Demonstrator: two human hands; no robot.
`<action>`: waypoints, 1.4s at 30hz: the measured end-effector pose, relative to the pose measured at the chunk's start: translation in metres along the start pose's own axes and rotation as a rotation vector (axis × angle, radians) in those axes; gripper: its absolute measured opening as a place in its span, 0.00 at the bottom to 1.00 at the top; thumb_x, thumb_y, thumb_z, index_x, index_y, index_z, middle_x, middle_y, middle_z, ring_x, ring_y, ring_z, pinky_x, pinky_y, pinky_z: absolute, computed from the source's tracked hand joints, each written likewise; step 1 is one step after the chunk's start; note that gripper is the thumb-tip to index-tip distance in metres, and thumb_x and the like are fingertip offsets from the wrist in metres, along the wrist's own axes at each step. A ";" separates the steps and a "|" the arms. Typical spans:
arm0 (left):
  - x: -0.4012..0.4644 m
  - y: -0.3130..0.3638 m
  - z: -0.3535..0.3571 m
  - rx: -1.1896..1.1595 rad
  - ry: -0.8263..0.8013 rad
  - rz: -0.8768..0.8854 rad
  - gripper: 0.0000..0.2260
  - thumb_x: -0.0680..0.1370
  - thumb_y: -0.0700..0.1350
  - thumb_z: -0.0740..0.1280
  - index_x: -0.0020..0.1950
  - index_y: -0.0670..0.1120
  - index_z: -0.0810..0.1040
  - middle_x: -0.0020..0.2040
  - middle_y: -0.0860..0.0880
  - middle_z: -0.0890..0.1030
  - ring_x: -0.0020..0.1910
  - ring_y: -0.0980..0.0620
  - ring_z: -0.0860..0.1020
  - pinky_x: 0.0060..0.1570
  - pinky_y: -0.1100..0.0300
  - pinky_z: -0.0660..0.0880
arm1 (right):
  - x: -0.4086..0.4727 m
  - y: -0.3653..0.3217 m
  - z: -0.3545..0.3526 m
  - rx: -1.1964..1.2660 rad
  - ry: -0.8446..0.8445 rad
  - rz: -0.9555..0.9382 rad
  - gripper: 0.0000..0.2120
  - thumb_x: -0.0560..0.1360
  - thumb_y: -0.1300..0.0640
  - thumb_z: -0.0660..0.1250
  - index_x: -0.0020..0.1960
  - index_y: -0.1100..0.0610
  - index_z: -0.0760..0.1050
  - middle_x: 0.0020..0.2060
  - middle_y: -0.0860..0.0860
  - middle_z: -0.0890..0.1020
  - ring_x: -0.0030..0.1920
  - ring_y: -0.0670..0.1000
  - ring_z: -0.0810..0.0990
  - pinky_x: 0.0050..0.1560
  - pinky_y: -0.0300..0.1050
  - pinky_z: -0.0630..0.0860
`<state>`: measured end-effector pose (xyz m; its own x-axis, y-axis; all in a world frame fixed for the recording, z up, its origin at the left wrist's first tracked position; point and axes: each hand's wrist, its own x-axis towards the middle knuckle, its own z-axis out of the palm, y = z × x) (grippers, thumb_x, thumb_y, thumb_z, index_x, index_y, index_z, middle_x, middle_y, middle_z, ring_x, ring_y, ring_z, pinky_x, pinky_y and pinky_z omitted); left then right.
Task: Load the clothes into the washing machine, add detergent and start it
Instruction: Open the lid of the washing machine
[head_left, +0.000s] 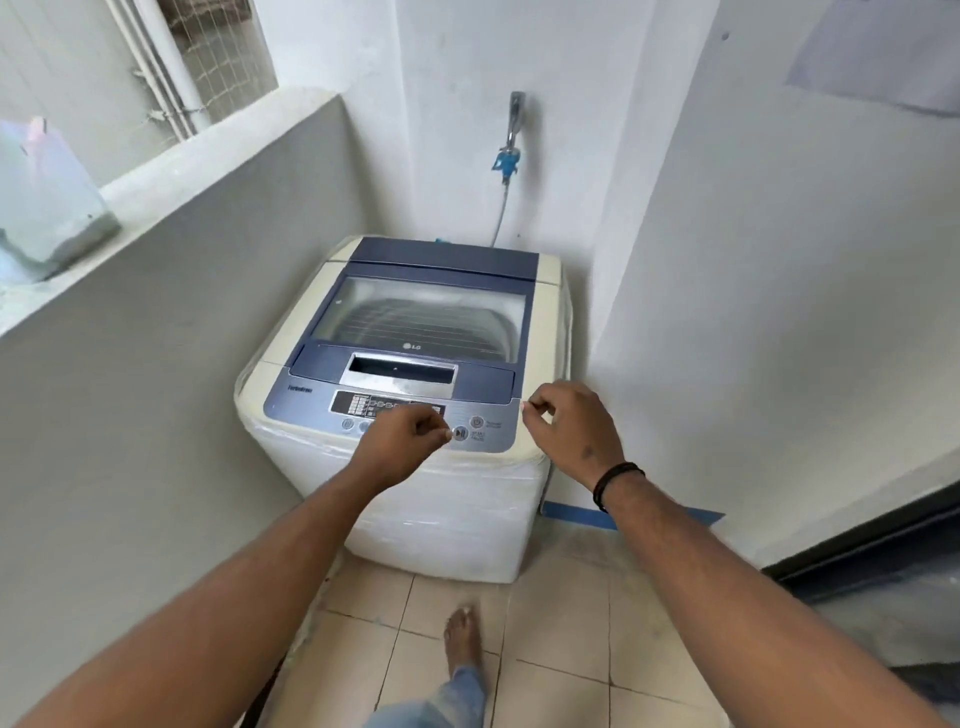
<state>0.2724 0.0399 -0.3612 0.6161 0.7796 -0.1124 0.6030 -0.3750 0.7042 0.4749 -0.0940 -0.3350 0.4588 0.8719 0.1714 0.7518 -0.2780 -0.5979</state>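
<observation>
A cream and blue top-loading washing machine (415, 374) stands in the corner with its glass lid (426, 317) closed. Its control panel (395, 415) runs along the front edge. My left hand (402, 431) hovers over the panel with the fingers curled, the fingertips just left of the round start button (459, 433). My right hand (566, 421) is loosely curled at the machine's front right corner, holding nothing. No clothes or detergent are visible.
A grey half wall (208, 270) runs along the left, with a pale plastic bag (41, 202) on its ledge. A tap (514, 135) with a hose is on the back wall. White wall closes the right side. My bare foot (462, 639) is on the tiled floor.
</observation>
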 end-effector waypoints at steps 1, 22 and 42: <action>0.011 -0.006 -0.002 -0.011 0.025 -0.007 0.05 0.76 0.48 0.73 0.43 0.48 0.83 0.40 0.53 0.83 0.42 0.51 0.80 0.47 0.52 0.77 | 0.011 0.002 0.008 0.000 -0.018 -0.011 0.09 0.77 0.53 0.67 0.41 0.56 0.79 0.38 0.47 0.79 0.44 0.51 0.75 0.44 0.45 0.73; 0.144 -0.085 -0.022 0.450 -0.110 0.028 0.18 0.76 0.59 0.71 0.63 0.54 0.82 0.53 0.53 0.82 0.55 0.48 0.77 0.56 0.54 0.69 | 0.142 0.007 0.127 -0.106 -0.448 -0.249 0.23 0.75 0.51 0.70 0.69 0.54 0.74 0.56 0.48 0.82 0.55 0.54 0.70 0.54 0.47 0.71; 0.153 -0.054 -0.044 0.475 -0.029 0.034 0.13 0.66 0.52 0.75 0.45 0.52 0.76 0.40 0.56 0.77 0.44 0.51 0.74 0.51 0.52 0.67 | 0.161 -0.033 0.115 -0.402 -0.380 -0.415 0.11 0.71 0.64 0.64 0.49 0.51 0.73 0.40 0.47 0.77 0.49 0.53 0.69 0.48 0.49 0.68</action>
<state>0.3124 0.2014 -0.3857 0.6495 0.7511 -0.1187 0.7428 -0.5933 0.3102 0.4700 0.1022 -0.3778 -0.0474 0.9989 -0.0064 0.9801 0.0452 -0.1931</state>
